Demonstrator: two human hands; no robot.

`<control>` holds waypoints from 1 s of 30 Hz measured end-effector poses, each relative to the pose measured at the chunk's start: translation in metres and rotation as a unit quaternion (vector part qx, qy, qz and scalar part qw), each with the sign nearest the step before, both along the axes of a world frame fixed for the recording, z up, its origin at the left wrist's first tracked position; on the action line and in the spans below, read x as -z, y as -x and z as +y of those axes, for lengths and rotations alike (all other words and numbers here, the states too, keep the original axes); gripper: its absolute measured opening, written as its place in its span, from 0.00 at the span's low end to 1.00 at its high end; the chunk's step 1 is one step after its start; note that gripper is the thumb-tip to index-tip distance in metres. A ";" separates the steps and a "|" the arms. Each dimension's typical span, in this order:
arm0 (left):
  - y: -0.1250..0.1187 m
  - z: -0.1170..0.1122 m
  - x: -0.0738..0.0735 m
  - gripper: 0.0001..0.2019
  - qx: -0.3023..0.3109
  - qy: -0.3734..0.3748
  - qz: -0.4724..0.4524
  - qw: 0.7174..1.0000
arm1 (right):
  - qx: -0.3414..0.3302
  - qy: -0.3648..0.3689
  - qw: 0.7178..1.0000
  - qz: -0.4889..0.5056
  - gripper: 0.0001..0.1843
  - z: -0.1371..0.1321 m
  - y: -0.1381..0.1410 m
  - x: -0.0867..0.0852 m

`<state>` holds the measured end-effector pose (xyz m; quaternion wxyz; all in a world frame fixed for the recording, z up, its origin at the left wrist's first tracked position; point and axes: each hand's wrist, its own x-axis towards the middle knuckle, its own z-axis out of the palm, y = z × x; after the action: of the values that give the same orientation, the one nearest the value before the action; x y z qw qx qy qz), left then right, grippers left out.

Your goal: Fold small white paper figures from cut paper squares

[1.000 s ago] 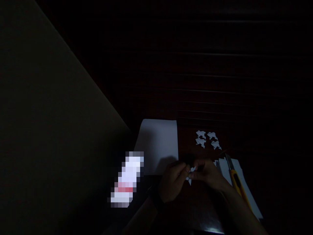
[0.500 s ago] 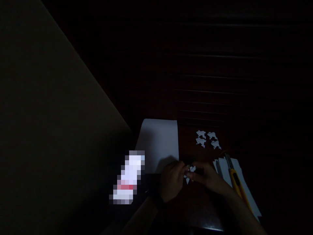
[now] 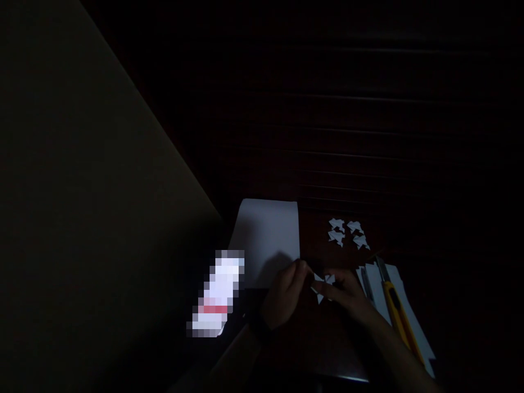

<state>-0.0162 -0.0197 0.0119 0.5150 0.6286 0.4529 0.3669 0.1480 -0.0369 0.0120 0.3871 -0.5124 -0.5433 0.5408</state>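
Note:
A small folded white paper figure (image 3: 319, 296) with pointed tips is held low over the dark table. My right hand (image 3: 347, 293) pinches it from the right, thumb across its front. My left hand (image 3: 285, 297), with a dark band at the wrist, is closed with fingers pressed together. One of its fingertips reaches the figure's upper left edge; shadow hides the exact contact. Beyond my right hand lie several similar folded paper figures (image 3: 337, 238), grouped on the table.
A white paper sheet (image 3: 268, 232) lies behind my left hand. To the left glows a pixelated, phone-like screen (image 3: 216, 295). A yellow utility knife (image 3: 395, 305) rests on white paper strips (image 3: 420, 333) at the right. A pale wall or panel (image 3: 102, 218) rises at the left.
The paper figure has shifted slightly right and turned in my right fingers. My left hand has drawn back a little from it, and its fingers have straightened somewhat.

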 end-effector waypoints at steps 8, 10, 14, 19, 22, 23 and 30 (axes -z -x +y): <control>0.016 0.006 0.000 0.23 -0.097 0.036 -0.020 0.994 | 0.005 -0.076 0.988 -0.135 0.15 0.003 -0.005 0.003; 0.014 0.003 0.002 0.24 -0.071 0.059 -0.015 0.996 | -0.008 -0.120 0.970 -0.209 0.16 0.002 -0.003 0.000; 0.005 -0.005 0.013 0.25 -0.013 0.108 -0.008 0.994 | -0.027 -0.237 0.872 -0.428 0.09 -0.001 0.003 -0.002; -0.005 -0.007 0.028 0.25 -0.009 0.185 -0.026 0.982 | -0.026 -0.262 0.789 -0.555 0.07 -0.005 0.011 0.010; -0.007 -0.003 0.030 0.22 -0.039 0.224 -0.105 0.968 | -0.010 -0.271 0.801 -0.534 0.16 -0.009 0.015 0.018; -0.006 0.000 0.030 0.21 -0.047 0.232 -0.134 0.962 | -0.010 -0.273 0.812 -0.516 0.20 -0.010 0.017 0.019; 0.007 0.022 0.030 0.16 -0.057 0.185 -0.166 0.967 | 0.030 -0.211 0.943 -0.255 0.28 -0.003 0.019 0.010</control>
<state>-0.0229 0.0019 -0.0184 0.6686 0.4252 0.4562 0.4050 0.1293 -0.0394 0.0021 0.3507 -0.5559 -0.7097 0.2535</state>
